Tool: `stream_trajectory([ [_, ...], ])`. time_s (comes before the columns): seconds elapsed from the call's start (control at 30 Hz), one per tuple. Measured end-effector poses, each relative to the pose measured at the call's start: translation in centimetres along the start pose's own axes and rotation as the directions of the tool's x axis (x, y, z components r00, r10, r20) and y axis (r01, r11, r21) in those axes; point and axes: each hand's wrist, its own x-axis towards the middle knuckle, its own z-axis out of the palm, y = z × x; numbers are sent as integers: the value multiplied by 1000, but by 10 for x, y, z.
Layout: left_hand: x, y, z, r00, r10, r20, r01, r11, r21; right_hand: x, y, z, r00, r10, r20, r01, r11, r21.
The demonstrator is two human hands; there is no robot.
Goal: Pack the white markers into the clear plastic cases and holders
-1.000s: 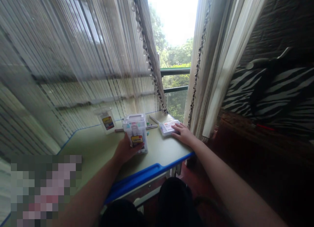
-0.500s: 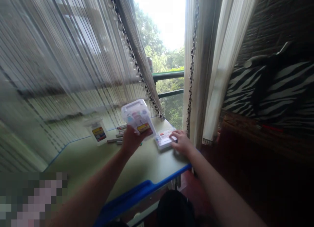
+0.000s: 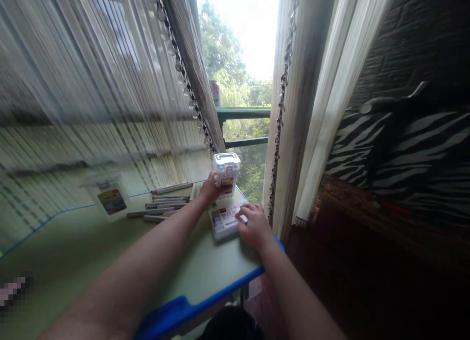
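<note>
My left hand is closed around the side of a clear plastic box with a handled lid and a yellow-and-red label. The box is upright at the far end of the table, with colored items showing dimly inside. In front of it lies a flat clear-lidded case with a printed label. My right hand rests on the right part of this case, its fingers bent over the lid; I cannot tell whether they grip it. Several markers lie on the table left of my left hand.
A second clear container with a similar label stands at the left, by the string curtain. The pale green table has a blue edge. Beyond it are the window and a green railing. Zebra-striped fabric is at the right.
My left hand has moved the tilted clear box away from me, and the box is now upright at the table's far end. My right hand stays on the flat case. The view has shifted.
</note>
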Motion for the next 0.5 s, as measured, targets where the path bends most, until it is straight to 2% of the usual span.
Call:
stream_trajectory([
  [0.17,1,-20,5,999,-20,27,21,999,-47,1,3,2,1000,11,-18,-11,1000,13],
  [0.33,5,-37,-10,999,-52,5,52,996,-71,1,5,3,1000,16,17,-16,1000,18],
  [0.5,1,-48,-27,1000,-27,8,28,995,-99,-1,5,4,996,-42,75,41,999,21],
])
